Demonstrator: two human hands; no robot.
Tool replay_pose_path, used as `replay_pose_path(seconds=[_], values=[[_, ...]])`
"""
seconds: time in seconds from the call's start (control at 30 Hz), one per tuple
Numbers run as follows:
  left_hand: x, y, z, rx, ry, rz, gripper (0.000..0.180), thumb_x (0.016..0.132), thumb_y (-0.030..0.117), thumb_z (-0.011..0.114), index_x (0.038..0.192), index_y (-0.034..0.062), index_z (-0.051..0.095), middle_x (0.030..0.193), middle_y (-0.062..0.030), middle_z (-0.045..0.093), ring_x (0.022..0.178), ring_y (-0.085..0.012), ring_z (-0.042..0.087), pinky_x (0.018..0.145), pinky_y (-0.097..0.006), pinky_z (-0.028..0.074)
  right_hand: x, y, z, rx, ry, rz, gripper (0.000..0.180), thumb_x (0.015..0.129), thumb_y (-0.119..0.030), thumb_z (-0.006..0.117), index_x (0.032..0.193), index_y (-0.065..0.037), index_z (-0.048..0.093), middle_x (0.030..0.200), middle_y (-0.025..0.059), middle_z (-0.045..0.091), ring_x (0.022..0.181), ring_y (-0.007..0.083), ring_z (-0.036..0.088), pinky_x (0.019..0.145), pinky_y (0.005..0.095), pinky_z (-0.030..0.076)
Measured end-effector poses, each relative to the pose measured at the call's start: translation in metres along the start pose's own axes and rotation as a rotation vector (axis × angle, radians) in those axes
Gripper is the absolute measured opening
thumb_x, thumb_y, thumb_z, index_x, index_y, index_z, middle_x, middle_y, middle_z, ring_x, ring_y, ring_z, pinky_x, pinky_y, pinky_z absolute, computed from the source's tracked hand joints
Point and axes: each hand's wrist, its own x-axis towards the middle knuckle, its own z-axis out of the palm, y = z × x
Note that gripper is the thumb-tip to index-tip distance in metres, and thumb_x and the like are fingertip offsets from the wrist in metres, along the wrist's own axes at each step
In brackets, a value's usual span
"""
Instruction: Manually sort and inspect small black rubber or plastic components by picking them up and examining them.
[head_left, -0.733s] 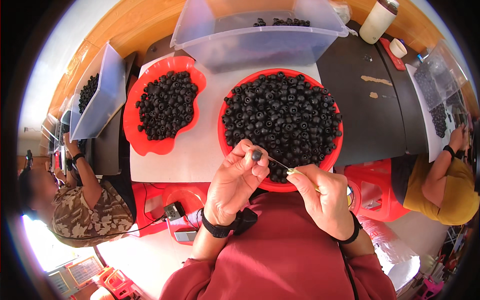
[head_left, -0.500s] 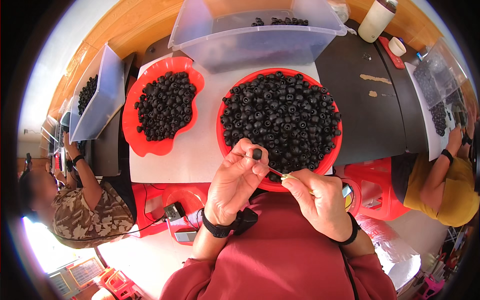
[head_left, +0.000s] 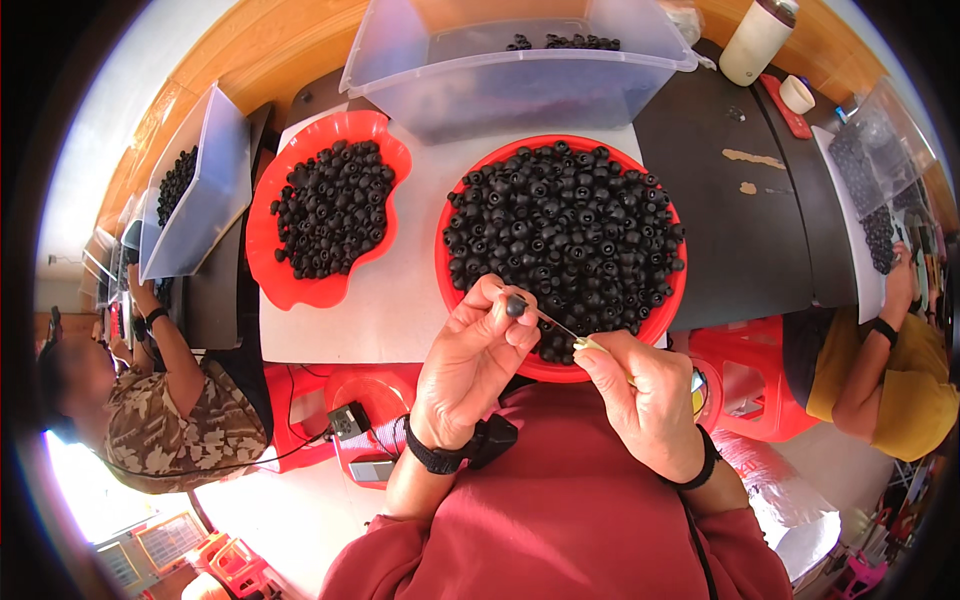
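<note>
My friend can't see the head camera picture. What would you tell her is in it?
A left hand pinches a small black bead while the right hand pokes a thin needle tool into it, above a round red tray heaped with black beads.

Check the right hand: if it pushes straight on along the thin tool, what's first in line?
Likely the small black piece pinched in the left hand: the thin tool in the right hand points at it, its tip seemingly touching; depth is unclear.

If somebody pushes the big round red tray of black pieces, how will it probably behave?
The round red tray overhangs the table edge toward the person, so a nudge might tip it. Heaped with small black pieces, it is probably heavy, and the rounded pieces could spill and roll.
</note>
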Motion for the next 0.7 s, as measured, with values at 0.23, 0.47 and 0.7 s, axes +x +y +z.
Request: replay_pose_path(seconds=[0.23, 0.47, 0.7], values=[[0.000, -0.001, 0.004, -0.032, 0.041, 0.007, 0.001, 0.095, 0.006, 0.060, 0.095, 0.0049, 0.059, 0.091, -0.0059, 0.056, 0.076, -0.0125, 0.045, 0.074, -0.025, 0.041, -0.006, 0.009, 0.010, -0.125, 0.103, -0.140, 0.020, 0.089, -0.020, 0.070, 0.086, -0.002, 0.065, 0.066, 0.0076, 0.063, 0.050, 0.0229, 0.060, 0.045, 0.0313, 0.045], [0.001, 0.000, 0.007, -0.023, 0.056, 0.005, 0.001, 0.096, 0.005, 0.058, 0.096, 0.0045, 0.059, 0.092, -0.0069, 0.056, 0.074, -0.0117, 0.043, 0.073, -0.023, 0.042, -0.008, 0.011, 0.011, -0.154, 0.073, -0.224, 0.019, 0.088, -0.020, 0.071, 0.087, -0.002, 0.064, 0.068, 0.0066, 0.064, 0.052, 0.0223, 0.062, 0.046, 0.0311, 0.047], [0.001, -0.002, 0.004, -0.032, 0.061, 0.023, 0.001, 0.095, 0.005, 0.059, 0.096, 0.0050, 0.060, 0.093, -0.0076, 0.057, 0.076, -0.0115, 0.045, 0.073, -0.023, 0.042, -0.007, 0.018, 0.010, -0.166, 0.129, -0.216, 0.019, 0.087, -0.021, 0.072, 0.088, -0.003, 0.065, 0.070, 0.0066, 0.066, 0.053, 0.0219, 0.063, 0.046, 0.0302, 0.047]])
